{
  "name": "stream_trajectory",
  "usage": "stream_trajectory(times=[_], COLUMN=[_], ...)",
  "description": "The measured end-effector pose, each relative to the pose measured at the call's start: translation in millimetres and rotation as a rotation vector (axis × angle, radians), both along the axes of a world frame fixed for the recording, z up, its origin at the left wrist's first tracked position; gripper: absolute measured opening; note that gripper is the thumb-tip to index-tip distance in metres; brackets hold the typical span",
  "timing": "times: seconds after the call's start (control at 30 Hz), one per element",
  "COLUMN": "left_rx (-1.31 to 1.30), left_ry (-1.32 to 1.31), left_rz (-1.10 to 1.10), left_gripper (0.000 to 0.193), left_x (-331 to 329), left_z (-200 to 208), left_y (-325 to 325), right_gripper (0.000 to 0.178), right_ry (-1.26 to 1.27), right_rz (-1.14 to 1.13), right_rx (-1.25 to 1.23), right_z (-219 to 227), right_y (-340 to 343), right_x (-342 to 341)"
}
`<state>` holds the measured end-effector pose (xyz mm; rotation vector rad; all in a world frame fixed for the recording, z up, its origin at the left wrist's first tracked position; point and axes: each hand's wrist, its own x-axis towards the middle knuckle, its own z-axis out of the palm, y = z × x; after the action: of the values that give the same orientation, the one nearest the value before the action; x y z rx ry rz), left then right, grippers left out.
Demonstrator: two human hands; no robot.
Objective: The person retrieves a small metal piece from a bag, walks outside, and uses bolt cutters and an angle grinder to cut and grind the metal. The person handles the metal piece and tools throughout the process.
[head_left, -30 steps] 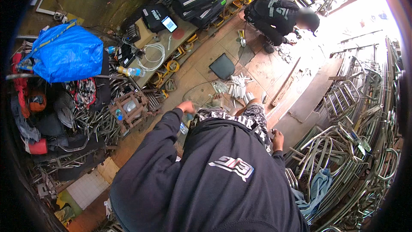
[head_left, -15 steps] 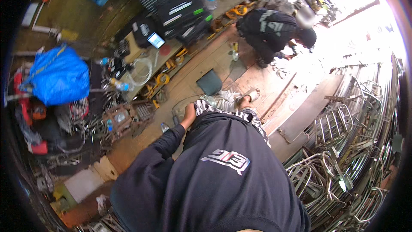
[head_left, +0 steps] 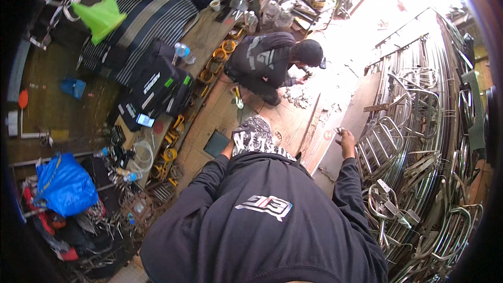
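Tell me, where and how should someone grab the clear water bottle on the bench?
Probably around the middle of the water bottle, coming from the aisle side of the bench. Its rounded body seems to stand upright, which suits wrapped fingers, while the black bags crowd its other side.

The sweatshirt [head_left: 262,241] is black, with long sleeves [head_left: 348,194] and a pale angular print [head_left: 264,206]; the shorts [head_left: 255,140] are patterned black-and-white.
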<state>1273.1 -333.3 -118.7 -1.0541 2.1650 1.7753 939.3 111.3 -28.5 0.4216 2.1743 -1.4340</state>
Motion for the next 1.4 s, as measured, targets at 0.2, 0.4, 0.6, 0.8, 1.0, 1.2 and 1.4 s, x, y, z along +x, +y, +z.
stream_trajectory(times=[0.2,0.4,0.6,0.8,1.0,1.2,1.4], left_rx=[0.054,0.111,0.152,0.178,0.093,0.180,0.053], left_ry=[0.025,0.043,0.038,0.057,0.152,-0.216,-0.082], left_rz=[-0.116,-0.202,-0.305,-0.427,-0.889,-0.581,-0.172], left_gripper=[0.029,0.031,0.034,0.037,0.044,0.045,0.041], left_x=[-78.9,-142.9,-197.2,-221.8,-248.6,-251.0,-260.3], left_z=[-7.1,-13.5,-14.0,1.8,89.6,200.7,218.7], left_y=[-20.6,-53.8,-72.0,-74.3,-101.6,-141.1,-131.4], right_gripper=[0.031,0.031,0.037,0.039,0.036,0.032,0.034], right_ry=[-0.062,0.142,0.036,0.088,-0.305,-0.357,-0.325], right_rz=[0.046,0.814,0.643,0.443,-0.216,-0.199,-0.161], right_rx=[0.157,0.670,0.721,0.570,-0.008,0.045,0.046], right_z=[-101.9,-200.6,-213.8,-157.2,-79.1,-53.2,-65.7], right_y=[36.1,106.2,102.4,56.5,22.3,41.9,40.7], right_x=[65.7,192.6,208.0,105.6,-20.6,-84.3,-105.0])
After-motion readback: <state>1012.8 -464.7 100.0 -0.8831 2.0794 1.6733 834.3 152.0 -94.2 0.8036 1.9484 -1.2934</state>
